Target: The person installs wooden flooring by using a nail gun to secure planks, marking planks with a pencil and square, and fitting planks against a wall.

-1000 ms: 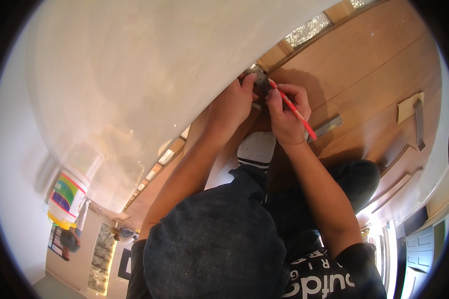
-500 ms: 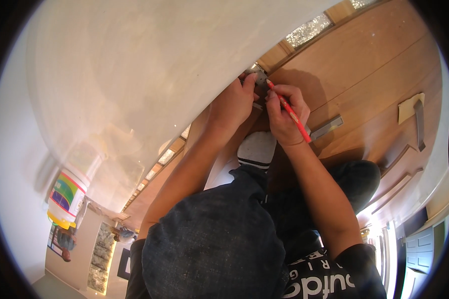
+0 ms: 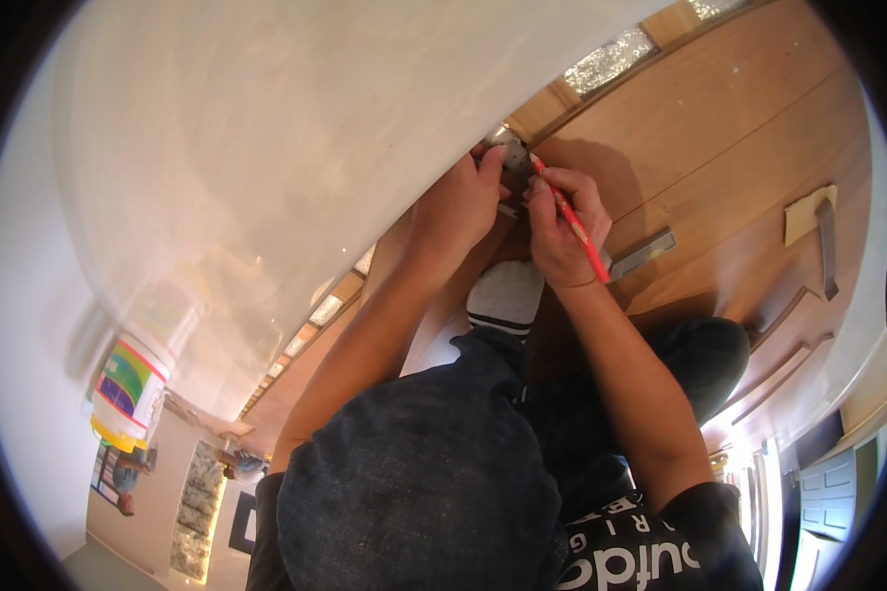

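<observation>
Close to the base of the pale wall, my left hand (image 3: 463, 202) is closed on a small grey piece (image 3: 516, 155), with the thumb pressed on top. Part of that piece is covered by the fingers, and its exact kind does not show. My right hand (image 3: 566, 231) grips a red pencil (image 3: 583, 239) like a pen. The pencil's tip rests at or very near the right edge of the grey piece; contact is hard to make out. Below both hands is my foot in a light sock (image 3: 506, 294), and my knee is bent to the right.
Wooden boards (image 3: 719, 148) cover the floor. Along the white wall (image 3: 266, 128) runs a gap with wood blocks and silvery foil (image 3: 609, 61). A grey strip (image 3: 644, 254) lies right of my hand; farther right is a tan scrap (image 3: 806, 219). A labelled bottle (image 3: 130, 386) is at left.
The pencil and my right hand have shifted very slightly, the tip now a touch higher and to the right. My left hand keeps its hold on the grey piece.
</observation>
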Available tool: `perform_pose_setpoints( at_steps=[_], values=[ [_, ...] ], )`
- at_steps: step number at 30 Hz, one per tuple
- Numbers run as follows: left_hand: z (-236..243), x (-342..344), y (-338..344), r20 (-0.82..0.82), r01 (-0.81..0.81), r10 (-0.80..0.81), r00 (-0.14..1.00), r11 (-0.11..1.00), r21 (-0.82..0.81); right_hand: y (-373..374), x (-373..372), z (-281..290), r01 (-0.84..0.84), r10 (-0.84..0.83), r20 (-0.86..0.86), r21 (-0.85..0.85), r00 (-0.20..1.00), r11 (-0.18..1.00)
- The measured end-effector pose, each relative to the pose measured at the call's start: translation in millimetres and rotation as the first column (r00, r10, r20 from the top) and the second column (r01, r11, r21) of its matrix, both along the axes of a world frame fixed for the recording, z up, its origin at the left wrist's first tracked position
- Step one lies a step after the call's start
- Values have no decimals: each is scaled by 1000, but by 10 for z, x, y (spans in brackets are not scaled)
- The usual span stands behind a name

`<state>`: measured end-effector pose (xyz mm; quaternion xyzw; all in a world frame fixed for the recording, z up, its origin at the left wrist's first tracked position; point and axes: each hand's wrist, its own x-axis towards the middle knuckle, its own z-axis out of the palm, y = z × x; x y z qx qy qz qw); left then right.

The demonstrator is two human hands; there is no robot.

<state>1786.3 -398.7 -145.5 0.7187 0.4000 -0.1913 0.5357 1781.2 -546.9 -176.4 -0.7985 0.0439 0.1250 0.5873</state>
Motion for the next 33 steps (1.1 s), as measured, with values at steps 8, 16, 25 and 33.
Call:
perform_pose_setpoints(
  at_steps=[8, 16, 25, 33],
  values=[
    [51, 11, -1, 11, 30, -30, 999, 999, 22, -40, -5, -6, -55, 55, 26, -19, 998, 998],
    [-16, -6, 18, 16, 3, -3, 1000, 1000, -5, -23, 28, 37, -103, 105, 49, -50, 993, 993],
    [0, 1, 25, -20, 7, -6, 1000, 999, 35, -146, 119, 100, 25, 34, -218, 259, 975, 966],
    [363, -77, -88, 124, -98, 125, 984, 974, -207, -679, -40, 527, -350, 446, 218, -367, 868, 861]
  ],
)
